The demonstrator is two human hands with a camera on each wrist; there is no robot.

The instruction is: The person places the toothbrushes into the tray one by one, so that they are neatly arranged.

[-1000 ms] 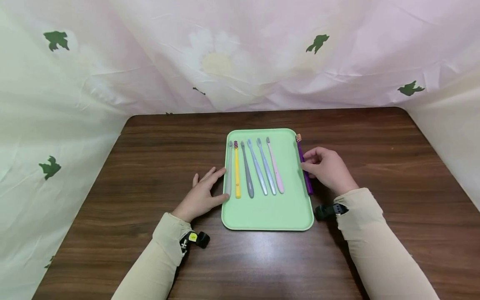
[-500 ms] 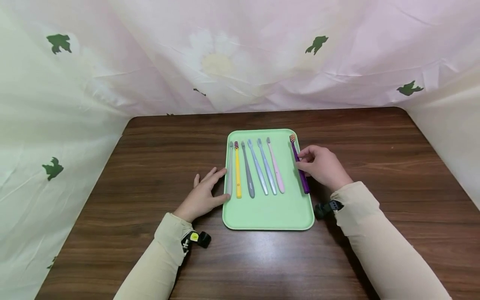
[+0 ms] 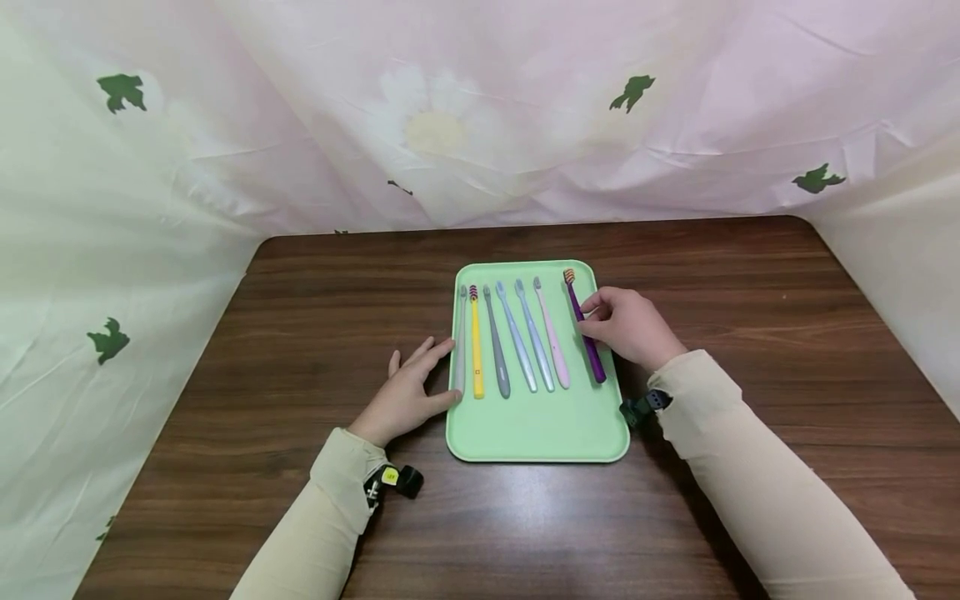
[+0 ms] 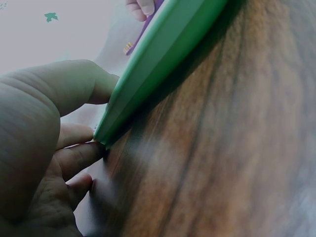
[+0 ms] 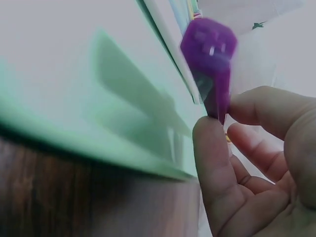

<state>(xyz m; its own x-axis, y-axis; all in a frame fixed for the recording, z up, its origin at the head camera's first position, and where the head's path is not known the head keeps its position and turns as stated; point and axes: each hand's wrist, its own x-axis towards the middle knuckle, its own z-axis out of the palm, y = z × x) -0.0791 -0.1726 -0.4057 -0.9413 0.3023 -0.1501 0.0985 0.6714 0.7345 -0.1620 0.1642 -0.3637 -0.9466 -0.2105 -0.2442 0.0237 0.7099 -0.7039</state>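
A pale green tray (image 3: 536, 433) lies on the table, with several toothbrushes side by side in it. From the left they are a grey toothbrush (image 3: 462, 333), a yellow toothbrush (image 3: 476, 350), a darker grey toothbrush (image 3: 497, 350), two blue ones and a pink toothbrush (image 3: 552, 337). My right hand (image 3: 630, 325) pinches a purple toothbrush (image 3: 592, 354) between thumb and fingers, over the tray's right part. In the right wrist view the purple handle end (image 5: 210, 44) is above the tray, casting a shadow on it. My left hand (image 3: 405, 400) touches the tray's left rim with spread fingers.
The dark wooden table (image 3: 337, 292) surrounds the tray. Behind it and at the sides hangs a pale fabric sheet (image 3: 510, 167) with green bird shapes. Each wrist carries a small black camera (image 3: 408, 481).
My right hand has carried the purple toothbrush leftward, from the tray's right rim to beside the pink toothbrush. The left hand has kept its place at the rim.
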